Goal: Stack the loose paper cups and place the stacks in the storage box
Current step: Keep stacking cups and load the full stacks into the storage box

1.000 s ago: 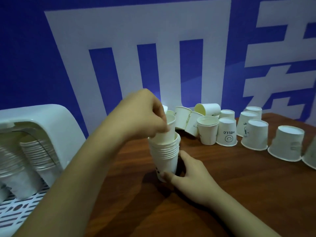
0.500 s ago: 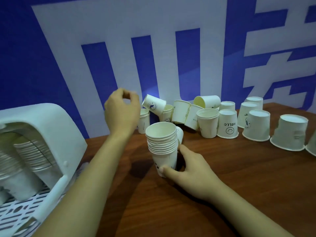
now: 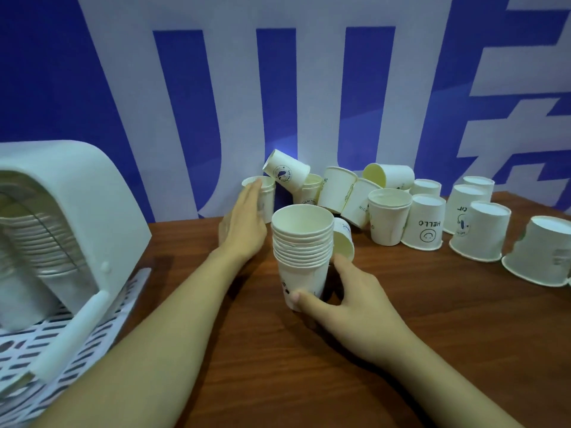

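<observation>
Scanning from the far left, I see the white storage box point(image 3: 71, 205) with its curved hood, nested cup stacks point(image 3: 40, 242) lying on their sides inside on a slotted white tray point(image 3: 77, 344). Brown wooden worktop point(image 3: 432, 335) beyond it.

Left hand point(image 3: 244, 223) reaches toward the back wall, fingers point(image 3: 251, 193) straight and together, flat against the side of an upright cup point(image 3: 265, 196); nothing gripped.

Centre: upright stack of nested cups point(image 3: 302, 254) standing on the worktop. Right hand point(image 3: 349, 301) curls round its base, thumb across the front, other fingers behind.

Just behind the stack, one cup point(image 3: 343, 239) on its side, mouth toward me. Behind that, a jumble of loose cups point(image 3: 340, 189) against the blue-and-white wall point(image 3: 309, 88), some tilted, one tipped cup point(image 3: 285, 173) resting on others.

Right: upside-down cups, one marked HELLO point(image 3: 425, 223), then more inverted cups point(image 3: 482, 233) running to the frame edge.
</observation>
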Tool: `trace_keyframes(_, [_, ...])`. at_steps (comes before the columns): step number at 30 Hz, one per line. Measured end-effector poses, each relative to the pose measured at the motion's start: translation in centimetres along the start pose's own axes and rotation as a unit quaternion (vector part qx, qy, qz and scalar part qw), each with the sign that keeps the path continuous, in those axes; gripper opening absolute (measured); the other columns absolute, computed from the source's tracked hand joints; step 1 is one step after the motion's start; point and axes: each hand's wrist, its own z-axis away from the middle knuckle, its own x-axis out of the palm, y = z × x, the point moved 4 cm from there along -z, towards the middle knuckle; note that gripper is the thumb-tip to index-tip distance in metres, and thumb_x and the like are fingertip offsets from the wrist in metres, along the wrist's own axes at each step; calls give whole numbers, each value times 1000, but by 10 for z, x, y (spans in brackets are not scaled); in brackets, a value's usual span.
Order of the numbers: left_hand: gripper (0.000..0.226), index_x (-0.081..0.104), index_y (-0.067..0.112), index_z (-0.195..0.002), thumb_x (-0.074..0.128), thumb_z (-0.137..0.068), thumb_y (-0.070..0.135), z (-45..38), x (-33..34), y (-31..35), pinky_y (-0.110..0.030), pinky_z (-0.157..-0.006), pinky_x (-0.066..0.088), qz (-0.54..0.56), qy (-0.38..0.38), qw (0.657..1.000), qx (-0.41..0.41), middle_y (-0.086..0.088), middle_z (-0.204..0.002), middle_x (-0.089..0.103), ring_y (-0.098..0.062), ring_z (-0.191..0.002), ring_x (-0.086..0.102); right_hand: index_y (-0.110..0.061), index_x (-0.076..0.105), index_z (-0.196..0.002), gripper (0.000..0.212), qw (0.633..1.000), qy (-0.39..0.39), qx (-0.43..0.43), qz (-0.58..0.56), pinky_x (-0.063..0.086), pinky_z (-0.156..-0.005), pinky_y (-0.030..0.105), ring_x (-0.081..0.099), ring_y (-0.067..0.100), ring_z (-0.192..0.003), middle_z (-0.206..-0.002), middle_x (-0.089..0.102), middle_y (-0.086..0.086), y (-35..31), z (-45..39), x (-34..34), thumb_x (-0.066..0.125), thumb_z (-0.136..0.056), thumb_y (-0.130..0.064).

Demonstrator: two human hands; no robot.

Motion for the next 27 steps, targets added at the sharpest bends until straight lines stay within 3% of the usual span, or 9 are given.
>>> trace_keyframes(3, [40, 51, 22, -136, 64, -99, 18, 1, -9, 11, -41, -83, 50, -60, 50, 997, 11, -3, -143, 46, -32, -112, 60, -42, 58, -114, 52, 1000, -1, 3, -3, 57, -84, 41, 64, 2, -94, -106, 69, -21, -2, 1, 0, 66, -73, -71])
trace_keyframes(6, [10, 67, 14, -108, 64, -100, 18, 5, -21, 18, -30, -71, 46, -93, 81, 992, 13, -3, -115, 57, -24, -96, 59, -41, 58, -113, 53, 1000, -4, 5, -1, 57, -82, 42, 65, 4, -91, -104, 70, -20, -1, 1, -1, 66, -72, -74])
trace_keyframes(8, [10, 71, 12, -103, 63, -98, 17, 7, -38, 26, -25, -63, 37, -100, 96, 990, 4, 1, -101, 56, -20, -85, 52, -39, 58, -112, 55, 1000, -3, 6, 4, 57, -82, 43, 65, 5, -91, -104, 70, -19, -1, 1, -1, 65, -71, -75])
trace_keyframes(10, [9, 75, 13, -97, 67, -93, 15, 6, -61, 39, -29, -61, 35, -100, 92, 991, -14, 0, -90, 57, -22, -79, 52, -37, 59, -110, 57, 1000, 0, 9, 12, 56, -80, 42, 64, 5, -88, -101, 70, -18, 0, 0, -1, 64, -70, -77])
trace_keyframes(15, [15, 74, 22, -79, 81, -83, 34, 15, -128, 84, -41, -73, 60, -67, 51, 996, -22, -3, -89, 73, -29, -83, 68, -42, 58, -113, 57, 1000, -16, 12, 0, 50, -75, 28, 61, -1, -89, -104, 68, -22, 2, -1, -2, 64, -68, -76])
trace_keyframes(17, [19, 69, 28, -75, 84, -81, 38, 30, -161, 105, -42, -75, 62, -37, 74, 997, 3, 1, -89, 72, -24, -81, 67, -43, 57, -118, 60, 1000, -20, 10, -4, 54, -83, 32, 62, -1, -98, -111, 68, -23, 1, 0, -2, 66, -69, -76])
trace_keyframes(20, [24, 67, 29, -74, 88, -78, 41, 56, -202, 132, -30, -68, 52, 49, 91, 993, 50, 13, -82, 65, -6, -78, 61, -43, 56, -120, 59, 1000, -21, 9, 0, 55, -89, 34, 62, -1, -103, -114, 67, -23, -3, 1, -3, 66, -71, -74])
trace_keyframes(24, [23, 70, 29, -76, 88, -74, 43, 73, -207, 149, -23, -61, 45, 91, 0, 994, 64, 13, -82, 67, -3, -78, 61, -43, 56, -119, 51, 1000, -22, 9, 0, 56, -86, 33, 62, -2, -98, -109, 67, -23, -7, 2, -6, 68, -74, -65])
trace_keyframes(27, [20, 76, 28, -79, 88, -75, 42, 70, -185, 148, -25, -61, 49, 47, -59, 995, 62, 10, -84, 71, -9, -80, 66, -43, 56, -116, 50, 1000, -20, 4, -4, 55, -83, 31, 62, -2, -95, -106, 67, -22, -8, 2, -6, 69, -73, -65])
